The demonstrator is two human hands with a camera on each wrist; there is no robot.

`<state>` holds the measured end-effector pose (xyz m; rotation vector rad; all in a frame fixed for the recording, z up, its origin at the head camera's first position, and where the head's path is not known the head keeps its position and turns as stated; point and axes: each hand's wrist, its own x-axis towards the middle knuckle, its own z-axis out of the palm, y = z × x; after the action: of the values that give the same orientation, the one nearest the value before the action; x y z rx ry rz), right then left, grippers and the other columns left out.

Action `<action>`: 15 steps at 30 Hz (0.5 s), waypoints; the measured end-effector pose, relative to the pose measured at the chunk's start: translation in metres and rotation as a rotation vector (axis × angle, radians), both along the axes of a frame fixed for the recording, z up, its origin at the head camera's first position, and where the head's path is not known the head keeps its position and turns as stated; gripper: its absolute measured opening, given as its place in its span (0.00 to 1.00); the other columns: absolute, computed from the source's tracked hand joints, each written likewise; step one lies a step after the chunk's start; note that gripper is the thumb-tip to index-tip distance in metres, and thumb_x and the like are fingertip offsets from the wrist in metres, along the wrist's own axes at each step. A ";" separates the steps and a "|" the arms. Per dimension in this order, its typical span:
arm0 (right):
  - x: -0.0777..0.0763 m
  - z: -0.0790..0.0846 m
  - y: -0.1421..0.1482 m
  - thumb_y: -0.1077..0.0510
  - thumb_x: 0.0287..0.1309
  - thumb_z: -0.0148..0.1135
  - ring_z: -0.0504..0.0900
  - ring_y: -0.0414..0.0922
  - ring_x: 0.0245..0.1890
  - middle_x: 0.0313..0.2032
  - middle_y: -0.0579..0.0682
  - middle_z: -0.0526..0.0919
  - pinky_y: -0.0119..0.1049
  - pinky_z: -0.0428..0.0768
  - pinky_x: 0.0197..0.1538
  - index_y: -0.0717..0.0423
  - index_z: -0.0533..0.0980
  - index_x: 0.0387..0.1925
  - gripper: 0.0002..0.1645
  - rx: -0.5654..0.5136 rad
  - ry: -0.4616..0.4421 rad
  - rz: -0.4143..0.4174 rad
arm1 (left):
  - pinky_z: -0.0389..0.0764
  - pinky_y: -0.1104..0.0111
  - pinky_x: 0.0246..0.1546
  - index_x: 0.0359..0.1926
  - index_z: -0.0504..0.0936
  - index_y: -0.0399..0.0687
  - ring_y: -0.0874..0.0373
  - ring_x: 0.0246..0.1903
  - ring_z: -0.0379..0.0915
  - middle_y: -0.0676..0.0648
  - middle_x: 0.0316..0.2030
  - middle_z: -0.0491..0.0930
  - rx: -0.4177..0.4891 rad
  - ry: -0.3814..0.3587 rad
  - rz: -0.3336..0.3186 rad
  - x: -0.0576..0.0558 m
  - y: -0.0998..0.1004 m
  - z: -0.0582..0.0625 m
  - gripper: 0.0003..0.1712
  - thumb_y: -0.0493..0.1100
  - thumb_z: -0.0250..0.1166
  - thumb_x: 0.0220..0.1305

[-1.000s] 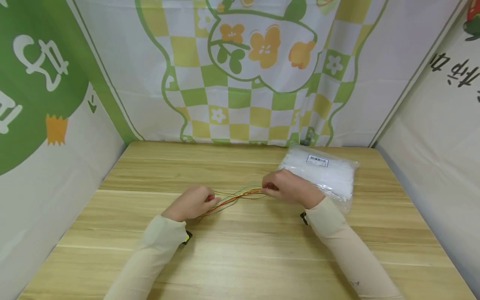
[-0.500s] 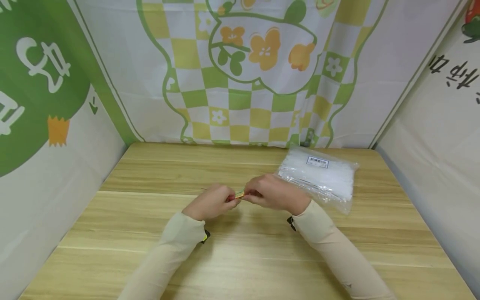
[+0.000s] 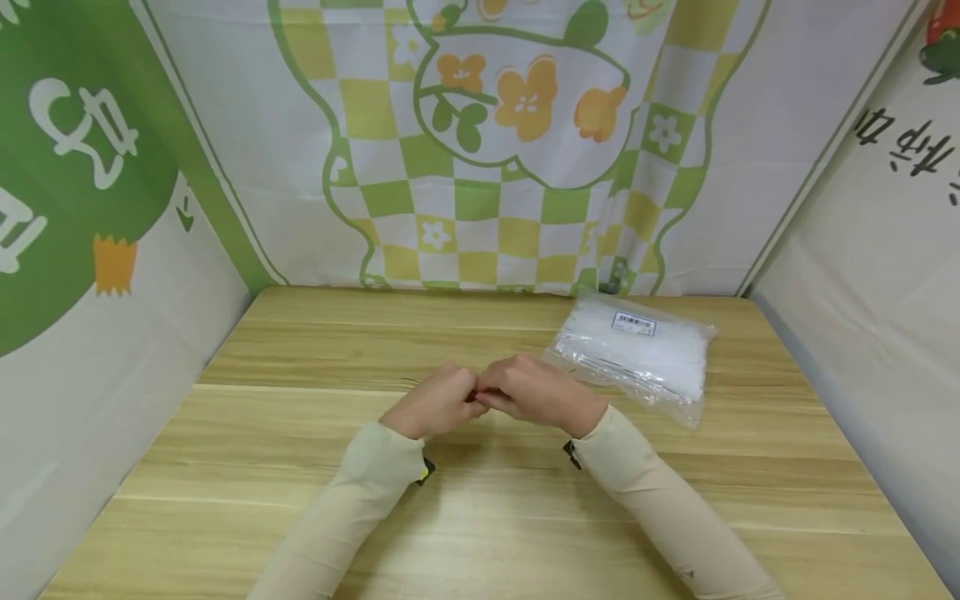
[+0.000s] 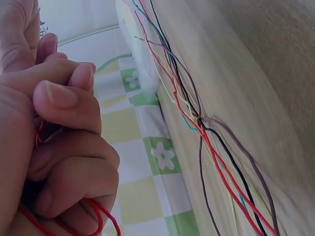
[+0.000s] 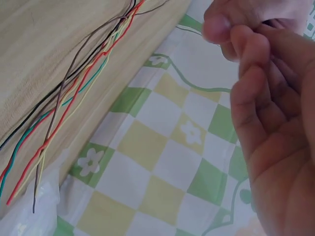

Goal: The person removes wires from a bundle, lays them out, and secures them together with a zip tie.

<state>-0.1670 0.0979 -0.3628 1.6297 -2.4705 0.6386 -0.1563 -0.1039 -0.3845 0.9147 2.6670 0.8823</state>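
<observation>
My left hand (image 3: 438, 402) and right hand (image 3: 536, 393) meet fingertip to fingertip above the middle of the table. In the left wrist view, a red wire (image 4: 110, 223) loops out below the curled fingers of the left hand. The right hand's thumb and index finger pinch at the meeting point; what lies between them is almost wholly hidden. Behind the hands, a loose bundle of thin red, black, brown, green and yellow wires (image 5: 103, 52) stretches along the tabletop, crossing at one spot. Only dark wire ends show past the hands in the head view.
On the wooden table (image 3: 225, 467), a clear plastic bag (image 3: 637, 354) with white contents and a barcode label lies at the back right, close to the right hand. Patterned cloth (image 3: 480, 192) hangs behind the table, with more cloth at both sides.
Both hands have come together: the left moved right, the right moved left. The wires stretched between them a second ago are now covered by the fingers. The bag has stayed put.
</observation>
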 end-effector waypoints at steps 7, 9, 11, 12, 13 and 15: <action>-0.006 -0.002 0.009 0.66 0.67 0.65 0.71 0.31 0.26 0.26 0.44 0.82 0.24 0.74 0.32 0.54 0.84 0.32 0.08 -0.071 -0.044 0.023 | 0.60 0.76 0.23 0.22 0.72 0.51 0.69 0.17 0.53 0.59 0.17 0.62 0.027 0.043 -0.086 -0.001 -0.003 -0.002 0.21 0.39 0.59 0.79; -0.010 -0.003 0.014 0.68 0.66 0.65 0.68 0.29 0.24 0.25 0.43 0.81 0.24 0.71 0.30 0.54 0.85 0.31 0.09 -0.088 -0.075 0.019 | 0.62 0.76 0.25 0.25 0.77 0.48 0.70 0.17 0.55 0.58 0.19 0.67 0.041 0.034 -0.110 0.000 -0.006 -0.001 0.21 0.43 0.58 0.82; -0.013 -0.004 0.019 0.69 0.64 0.65 0.67 0.28 0.24 0.24 0.42 0.79 0.24 0.70 0.28 0.54 0.84 0.30 0.09 -0.098 -0.108 0.019 | 0.64 0.76 0.25 0.29 0.80 0.44 0.69 0.18 0.57 0.56 0.21 0.71 0.048 0.012 -0.124 0.000 -0.008 0.000 0.20 0.46 0.57 0.82; -0.014 -0.004 0.021 0.69 0.63 0.64 0.66 0.28 0.23 0.23 0.42 0.78 0.24 0.69 0.28 0.54 0.83 0.29 0.10 -0.101 -0.122 0.015 | 0.65 0.76 0.26 0.30 0.80 0.43 0.69 0.18 0.58 0.54 0.22 0.73 0.043 0.009 -0.128 0.000 -0.010 0.000 0.21 0.47 0.57 0.83; -0.015 -0.003 0.023 0.69 0.62 0.64 0.66 0.29 0.23 0.22 0.42 0.77 0.25 0.69 0.27 0.54 0.83 0.28 0.10 -0.111 -0.124 0.014 | 0.65 0.76 0.26 0.31 0.81 0.42 0.69 0.18 0.58 0.52 0.22 0.74 0.036 0.002 -0.127 0.000 -0.011 0.001 0.21 0.47 0.56 0.83; -0.018 -0.004 0.027 0.70 0.60 0.64 0.66 0.29 0.22 0.22 0.42 0.76 0.25 0.69 0.27 0.53 0.82 0.27 0.11 -0.122 -0.128 0.002 | 0.66 0.75 0.26 0.31 0.79 0.43 0.69 0.19 0.58 0.49 0.23 0.76 0.019 -0.003 -0.133 -0.001 -0.015 0.001 0.20 0.46 0.55 0.83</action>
<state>-0.1848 0.1246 -0.3667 1.5941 -2.4606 0.9022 -0.1568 -0.1186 -0.3837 1.0799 2.5648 0.8798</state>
